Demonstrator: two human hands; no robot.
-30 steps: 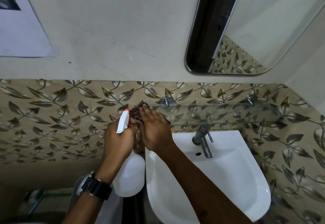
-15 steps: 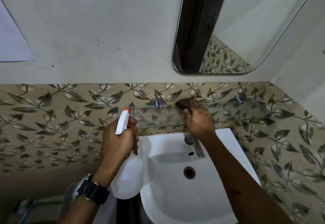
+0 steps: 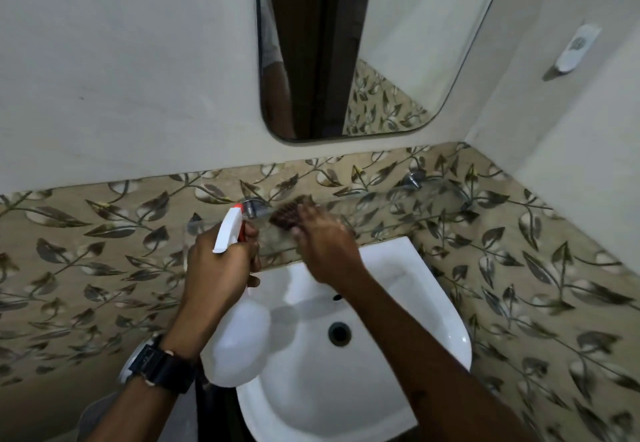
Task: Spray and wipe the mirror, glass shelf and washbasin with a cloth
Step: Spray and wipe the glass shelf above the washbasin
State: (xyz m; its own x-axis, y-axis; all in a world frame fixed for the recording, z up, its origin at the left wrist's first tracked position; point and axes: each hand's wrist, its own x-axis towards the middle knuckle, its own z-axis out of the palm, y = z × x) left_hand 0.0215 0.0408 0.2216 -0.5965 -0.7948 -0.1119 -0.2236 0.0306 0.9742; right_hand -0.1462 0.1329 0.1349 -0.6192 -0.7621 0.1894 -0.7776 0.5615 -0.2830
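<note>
The right hand [image 3: 327, 251] is pressing a dark cloth [image 3: 287, 214] flat-fingered onto the glass shelf [image 3: 398, 209], near its left bracket [image 3: 251, 207]. The left hand [image 3: 216, 268] is gripping a white spray bottle [image 3: 239, 348] by the neck, hiding the shelf's left part. The washbasin [image 3: 398, 303] is sitting below, the tap hidden behind the right wrist. The mirror [image 3: 398, 43] is hanging above, its top cut off.

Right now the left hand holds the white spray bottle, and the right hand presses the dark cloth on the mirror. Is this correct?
Not quite. The right hand presses the dark cloth on the glass shelf above the washbasin, not on the mirror, as the head view shows. The left hand does hold the white spray bottle.
</note>
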